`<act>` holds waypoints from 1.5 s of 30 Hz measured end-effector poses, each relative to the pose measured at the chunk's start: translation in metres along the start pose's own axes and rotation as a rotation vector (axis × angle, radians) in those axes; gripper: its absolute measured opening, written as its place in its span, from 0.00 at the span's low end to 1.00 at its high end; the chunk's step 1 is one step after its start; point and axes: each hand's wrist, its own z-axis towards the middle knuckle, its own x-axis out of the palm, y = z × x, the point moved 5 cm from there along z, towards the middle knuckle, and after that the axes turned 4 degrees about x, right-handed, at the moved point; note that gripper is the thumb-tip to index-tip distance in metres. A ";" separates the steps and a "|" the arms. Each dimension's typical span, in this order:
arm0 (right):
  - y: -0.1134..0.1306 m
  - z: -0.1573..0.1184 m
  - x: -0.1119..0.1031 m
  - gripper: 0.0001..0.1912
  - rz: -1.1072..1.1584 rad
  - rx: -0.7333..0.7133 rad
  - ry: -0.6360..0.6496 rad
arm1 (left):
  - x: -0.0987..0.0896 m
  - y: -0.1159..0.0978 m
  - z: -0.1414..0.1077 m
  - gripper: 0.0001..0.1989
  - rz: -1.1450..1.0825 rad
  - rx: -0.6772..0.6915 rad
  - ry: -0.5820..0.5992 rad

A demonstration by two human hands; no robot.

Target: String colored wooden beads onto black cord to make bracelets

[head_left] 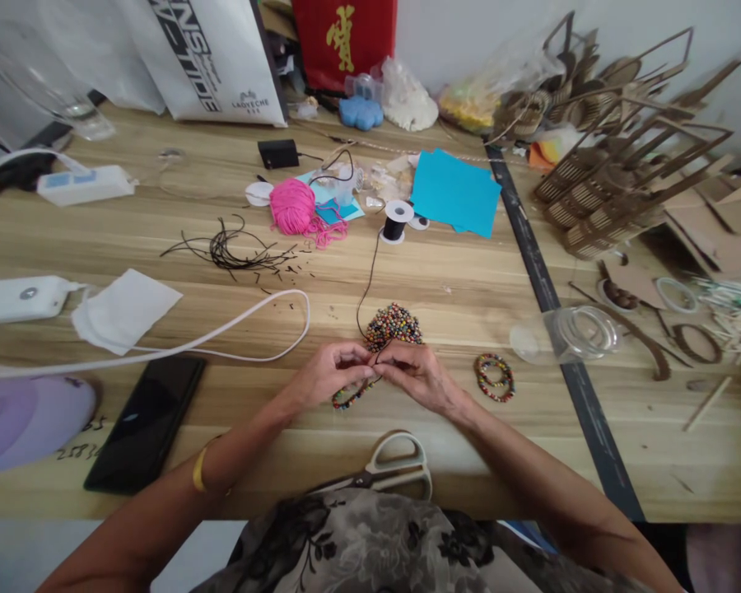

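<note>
My left hand (337, 373) and my right hand (417, 375) meet over the table, fingertips pinched on a thin black cord (368, 288). The cord runs back to a white spool wound with black cord (398, 222). From under my left fingers hangs a strand of colourful beads (346, 399), its lower loop resting near the tabletop. Just behind my fingers is a heap of loose multicoloured beads (393, 324). Finished-looking beaded bracelets (495, 378) lie to the right of my right hand. The exact knot or crossing of cord between my fingertips is too small to make out.
Scissors (401, 465) lie at the front edge by my body. A black phone (146, 424) and a white cable (272, 311) are at left. Cut black cords (228, 251), pink yarn (292, 207) and blue sheets (455, 193) lie farther back; brown baskets (593, 202) stand right.
</note>
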 end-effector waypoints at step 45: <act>-0.024 -0.008 0.008 0.05 0.169 0.268 0.129 | -0.020 -0.073 -0.026 0.01 -0.060 0.505 -0.030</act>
